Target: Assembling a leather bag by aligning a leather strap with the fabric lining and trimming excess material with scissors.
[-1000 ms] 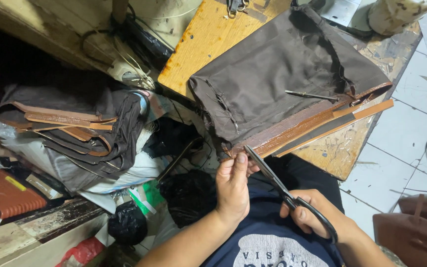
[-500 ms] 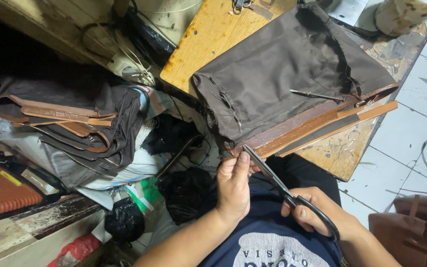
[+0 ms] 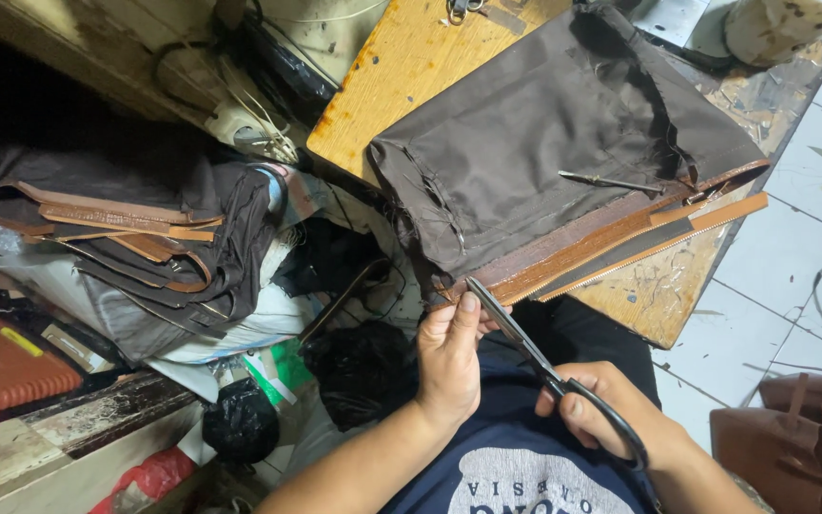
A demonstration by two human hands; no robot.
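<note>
Right hand: your right hand [image 3: 611,411] was nearest you, fingers curled closed through the black handles of the scissors [image 3: 544,362].
Scissors: the long blades ran up and left from that hand, their tips at the near edge of the brown fabric panel [image 3: 535,152].
Left hand: your left hand [image 3: 449,357] was closed in a pinch, thumb and fingers gripping the panel's near corner just beside the blade tips.
Fabric panel: it lay flat on the wooden counter [image 3: 411,76], its near corner hanging off the edge toward you; tan leather trim [image 3: 611,238] ran along its near side.
On the panel: a thin metal awl-like tool [image 3: 606,181] rested on the cloth, apart from both hands.
Left of you: a pile of dark fabric and brown leather straps [image 3: 135,238] sat well apart from the counter.
Far right: white tiled floor [image 3: 811,171] showed beyond the counter.
</note>
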